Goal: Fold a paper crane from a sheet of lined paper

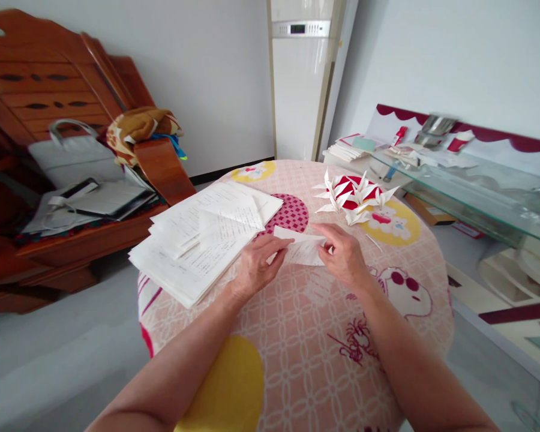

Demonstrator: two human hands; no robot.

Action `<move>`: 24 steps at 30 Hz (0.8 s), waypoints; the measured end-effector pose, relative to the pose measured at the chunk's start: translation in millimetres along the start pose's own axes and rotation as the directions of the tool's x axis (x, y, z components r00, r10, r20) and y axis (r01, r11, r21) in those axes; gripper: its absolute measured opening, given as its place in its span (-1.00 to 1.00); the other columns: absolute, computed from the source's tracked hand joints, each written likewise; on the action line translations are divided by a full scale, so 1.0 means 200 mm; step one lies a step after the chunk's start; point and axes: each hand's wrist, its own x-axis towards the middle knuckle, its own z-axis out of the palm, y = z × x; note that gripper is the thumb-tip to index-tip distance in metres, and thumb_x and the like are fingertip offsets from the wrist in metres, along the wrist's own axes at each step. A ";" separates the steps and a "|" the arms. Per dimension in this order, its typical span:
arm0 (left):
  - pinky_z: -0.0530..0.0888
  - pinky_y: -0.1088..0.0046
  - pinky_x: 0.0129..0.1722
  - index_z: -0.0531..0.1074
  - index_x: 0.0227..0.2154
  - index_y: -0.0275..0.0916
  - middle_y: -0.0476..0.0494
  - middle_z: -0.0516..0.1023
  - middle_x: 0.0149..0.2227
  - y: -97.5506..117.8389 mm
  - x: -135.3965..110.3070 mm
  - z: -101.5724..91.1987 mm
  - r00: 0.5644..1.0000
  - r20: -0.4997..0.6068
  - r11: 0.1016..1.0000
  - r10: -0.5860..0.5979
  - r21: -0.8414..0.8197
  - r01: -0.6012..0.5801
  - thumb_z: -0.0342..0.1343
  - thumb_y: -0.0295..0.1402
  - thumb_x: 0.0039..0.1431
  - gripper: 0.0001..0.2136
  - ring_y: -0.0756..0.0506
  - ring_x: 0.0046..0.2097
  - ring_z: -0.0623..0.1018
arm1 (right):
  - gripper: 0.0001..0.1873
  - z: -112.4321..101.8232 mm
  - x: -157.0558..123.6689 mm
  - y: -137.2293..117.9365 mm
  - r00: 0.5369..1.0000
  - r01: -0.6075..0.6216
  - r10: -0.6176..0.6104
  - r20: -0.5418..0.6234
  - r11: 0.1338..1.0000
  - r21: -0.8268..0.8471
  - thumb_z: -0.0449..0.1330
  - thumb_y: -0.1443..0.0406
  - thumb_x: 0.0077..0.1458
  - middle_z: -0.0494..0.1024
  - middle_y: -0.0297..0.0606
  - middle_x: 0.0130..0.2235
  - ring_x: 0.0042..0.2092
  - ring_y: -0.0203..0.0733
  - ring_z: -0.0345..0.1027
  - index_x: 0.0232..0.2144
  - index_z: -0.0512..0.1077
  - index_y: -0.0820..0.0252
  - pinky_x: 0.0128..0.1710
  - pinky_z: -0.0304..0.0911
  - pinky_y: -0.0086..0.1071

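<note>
A small piece of printed paper (302, 251) is held between my two hands above the patterned tablecloth (292, 348). My left hand (261, 264) pinches its left edge between thumb and fingers. At the paper's right edge, the thumb and fingers of my right hand (342, 255) grip it, the index finger stretched toward the left. Left of my hands lies a stack of printed sheets (180, 270), with a smaller folded sheet (231, 222) on top. Beyond my right hand stand several folded white paper cranes (348, 201), grouped near a red patch.
A thin white strip (374, 242) lies right of my right hand. To the right stands a glass-topped cabinet (472, 186) bearing papers and cups. On the left, a wooden chair (49, 72) holds a grey bag (74, 153). A white floor-standing air conditioner (301, 90) rises behind the table.
</note>
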 end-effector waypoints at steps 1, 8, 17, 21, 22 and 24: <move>0.52 0.43 -0.17 0.58 -0.12 -0.25 -0.18 0.64 -0.25 0.01 0.00 0.00 0.999 0.019 0.999 0.041 -0.010 -0.041 0.08 -0.44 0.29 -0.80 -0.06 -0.22 0.60 | -0.60 0.00 0.00 -0.01 0.999 0.029 -0.029 0.034 1.000 0.008 0.10 0.54 0.00 0.60 -0.16 -0.12 -0.24 -0.22 0.48 -0.15 0.55 0.17 -0.27 0.37 -0.40; 0.40 0.10 0.20 0.43 0.16 -0.20 -0.24 0.58 0.06 -0.05 0.02 -0.09 0.934 0.338 0.988 0.120 -0.134 -0.078 0.17 -0.15 0.26 -0.55 -0.21 0.10 0.55 | -0.72 -0.04 0.00 0.02 0.981 0.187 -0.185 -0.062 0.982 0.035 0.09 0.58 -0.02 0.60 -0.21 -0.35 -0.27 -0.17 0.50 -0.40 0.51 0.20 -0.24 0.36 -0.36; 0.23 -0.07 0.33 0.35 0.23 -0.08 -0.20 0.49 0.18 -0.22 0.02 -0.15 0.916 0.387 0.995 0.103 -0.050 -0.090 0.17 -0.32 0.26 -0.53 -0.23 0.25 0.44 | -0.77 -0.09 0.01 0.11 0.979 0.158 -0.130 -0.160 0.972 0.176 0.16 0.53 0.00 0.64 -0.23 -0.29 -0.21 -0.16 0.54 -0.40 0.53 0.15 -0.17 0.43 -0.29; 0.27 -0.05 0.32 0.43 0.17 -0.04 -0.18 0.54 0.13 -0.26 0.01 -0.14 0.936 0.325 0.981 0.137 -0.173 -0.084 0.15 -0.31 0.28 -0.60 -0.21 0.22 0.47 | -0.91 -0.10 0.01 0.14 0.994 0.035 0.009 -0.108 0.917 0.398 0.29 0.41 0.03 0.67 -0.23 -0.24 -0.17 -0.16 0.56 -0.40 0.57 0.13 -0.19 0.47 -0.31; 0.27 -0.05 0.32 0.44 0.16 -0.03 -0.18 0.54 0.13 -0.26 0.01 -0.13 0.938 0.317 0.977 0.141 -0.197 -0.080 0.14 -0.30 0.28 -0.61 -0.22 0.21 0.48 | -0.93 -0.11 0.01 0.15 0.995 0.012 0.032 -0.091 0.896 0.445 0.31 0.39 0.02 0.67 -0.23 -0.24 -0.17 -0.15 0.57 -0.40 0.58 0.13 -0.19 0.48 -0.31; 0.25 -0.08 0.33 0.45 0.15 -0.02 -0.18 0.53 0.14 -0.26 0.01 -0.13 0.935 0.325 0.975 0.143 -0.209 -0.077 0.11 -0.31 0.30 -0.63 -0.21 0.21 0.48 | -0.96 -0.11 0.02 0.17 0.997 -0.020 0.058 -0.059 0.861 0.507 0.34 0.36 0.01 0.68 -0.23 -0.24 -0.15 -0.16 0.57 -0.41 0.59 0.12 -0.18 0.48 -0.31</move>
